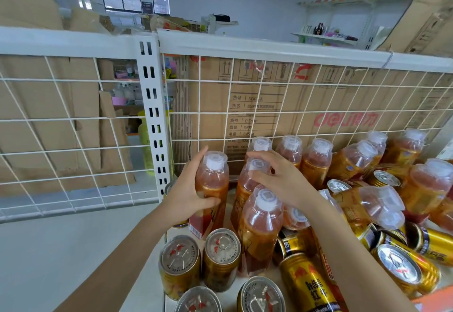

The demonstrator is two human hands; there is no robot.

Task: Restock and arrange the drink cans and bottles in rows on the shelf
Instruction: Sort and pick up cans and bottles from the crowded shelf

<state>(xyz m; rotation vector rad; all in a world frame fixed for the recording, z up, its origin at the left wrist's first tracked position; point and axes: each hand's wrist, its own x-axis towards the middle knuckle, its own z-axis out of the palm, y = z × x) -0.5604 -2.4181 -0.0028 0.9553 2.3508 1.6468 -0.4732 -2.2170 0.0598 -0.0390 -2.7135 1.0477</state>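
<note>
1. Bottle of orange drink stands upright at the left rear of the shelf; the left grip wraps its body, thumb across the label.
2. Right grip: wide, fingers spread at the neck of the adjacent bottle; contact cannot be told.
3. Rear bottles stand along the wire grid; tipped bottles lie at right.
4. Upright cans occupy the front left; fallen cans lie at right.

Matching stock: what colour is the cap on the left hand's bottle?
That bottle has a white cap; head view.
</note>
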